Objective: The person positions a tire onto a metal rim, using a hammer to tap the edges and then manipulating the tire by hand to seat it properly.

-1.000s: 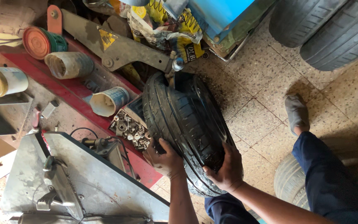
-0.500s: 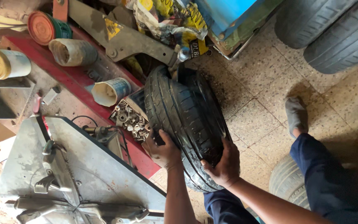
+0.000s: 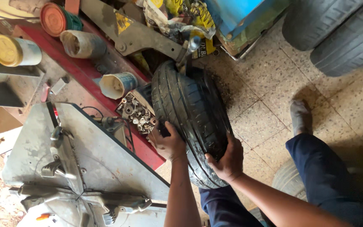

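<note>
Both hands hold one black rubber tyre with a ribbed tread [image 3: 190,109], which stands upright on the speckled tiled floor [image 3: 261,105], leaning against the red metal side of the tyre-changing machine [image 3: 85,71]. The left hand [image 3: 169,143] wraps its grip around the tyre's machine-side edge, fingers curled over the sidewall. The right hand [image 3: 228,162] takes the opposite edge, fingers spread on the tread and thumb over the shoulder. Each grip is closed on the tyre, one on either side.

The tyre looks heavy and stiff, with a dusty, grippy tread that should not slip. The sidewall edges, where the hands sit now, seem the sound place to hold it, since the tread face alone gives little to hook onto.

Just beyond the left grip lies one tray of mixed metal nuts and bolts [image 3: 136,112]. Past that stand four round tubs and cans: a cream one [image 3: 117,84], a beige one [image 3: 80,43], an orange-lidded one [image 3: 57,19] and a yellow-lidded one [image 3: 13,50]. Below the left forearm spreads the machine's grey steel turntable [image 3: 85,164]. Well away from the right grip, two more black tyres [image 3: 337,29] stand together, and part of another shows by the dark trouser leg [image 3: 328,172].
</note>
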